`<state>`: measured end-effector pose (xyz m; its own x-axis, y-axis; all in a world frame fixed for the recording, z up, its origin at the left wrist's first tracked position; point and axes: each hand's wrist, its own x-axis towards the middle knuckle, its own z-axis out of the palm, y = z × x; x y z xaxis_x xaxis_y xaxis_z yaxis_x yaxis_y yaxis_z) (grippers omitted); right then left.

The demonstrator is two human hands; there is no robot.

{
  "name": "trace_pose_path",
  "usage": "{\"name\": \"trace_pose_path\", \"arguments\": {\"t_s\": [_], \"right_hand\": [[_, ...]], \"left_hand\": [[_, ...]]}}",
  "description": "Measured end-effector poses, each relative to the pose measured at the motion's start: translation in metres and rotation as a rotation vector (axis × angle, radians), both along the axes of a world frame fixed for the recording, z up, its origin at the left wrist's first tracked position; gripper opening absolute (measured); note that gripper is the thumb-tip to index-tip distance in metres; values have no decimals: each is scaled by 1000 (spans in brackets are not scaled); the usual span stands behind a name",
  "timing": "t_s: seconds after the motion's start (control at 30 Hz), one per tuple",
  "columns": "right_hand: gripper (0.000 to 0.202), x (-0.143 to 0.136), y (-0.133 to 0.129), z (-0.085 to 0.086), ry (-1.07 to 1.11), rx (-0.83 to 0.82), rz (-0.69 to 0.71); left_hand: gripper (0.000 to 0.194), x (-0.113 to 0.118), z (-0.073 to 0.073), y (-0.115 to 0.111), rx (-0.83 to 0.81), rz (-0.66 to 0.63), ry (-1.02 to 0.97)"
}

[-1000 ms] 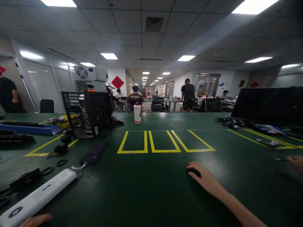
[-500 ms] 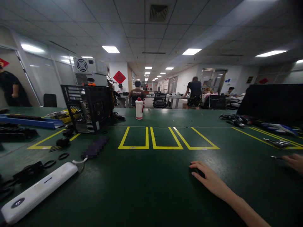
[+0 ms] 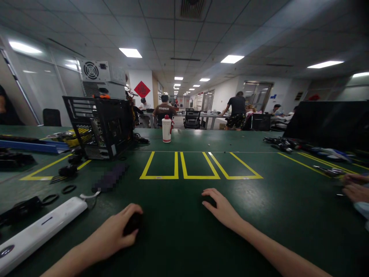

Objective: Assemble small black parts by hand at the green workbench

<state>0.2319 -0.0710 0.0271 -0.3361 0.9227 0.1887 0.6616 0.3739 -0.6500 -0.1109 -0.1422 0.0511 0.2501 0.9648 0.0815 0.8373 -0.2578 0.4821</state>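
My left hand is low over the green table, left of centre. Its thumb and fingers curve apart around a dark patch, which looks like shadow; I make out no object there. Right of centre, my right hand hovers at or just above the tabletop, fingers loosely bent and thumb apart, holding nothing. Beyond it lie yellow tape outlines: a left one, a middle one and a right one. Whether either hand touches the table I cannot tell.
At left stand an open black computer case and a long white device. A white bottle is farther back. Cables and a dark screen are at right, where another person's hands show. People sit and stand behind.
My left hand has come into view from the lower left. My right hand has moved left. The other person's hands show more at the right edge, and the view has shifted slightly.
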Motion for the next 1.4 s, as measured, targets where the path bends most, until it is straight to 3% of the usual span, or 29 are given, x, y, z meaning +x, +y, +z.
{"name": "trace_pose_path", "arguments": {"t_s": [0.07, 0.17, 0.23, 0.33, 0.47, 0.63, 0.83, 0.97, 1.23, 1.4], "right_hand": [[28, -22, 12, 2, 89, -25, 40], [29, -48, 37, 1, 276, -53, 61], [28, -59, 55, -2, 394, -118, 91], [25, -63, 72, -7, 523, -199, 64], [28, -59, 75, -8, 619, -286, 45], [26, -59, 68, -1, 649, -318, 32], [27, -61, 60, -1, 797, -338, 141], [30, -58, 54, -6, 811, -367, 138], [33, -59, 54, -12, 833, -400, 79], [33, -57, 55, -10, 777, -410, 159]], "left_hand": [[35, 35, 0, 42, -69, -152, -27], [38, 91, -4, 99, 20, -202, -22], [37, 118, -8, 124, 36, -230, -36], [37, 135, -16, 141, 68, -220, -57], [51, 128, -25, 146, 24, -195, -186], [62, 119, -29, 146, -32, -279, -304], [64, 123, -27, 129, 113, -239, -213], [61, 121, -25, 118, 190, -306, -173], [62, 118, -31, 118, 281, -343, -154], [62, 119, -32, 120, 289, -332, -151]]}}
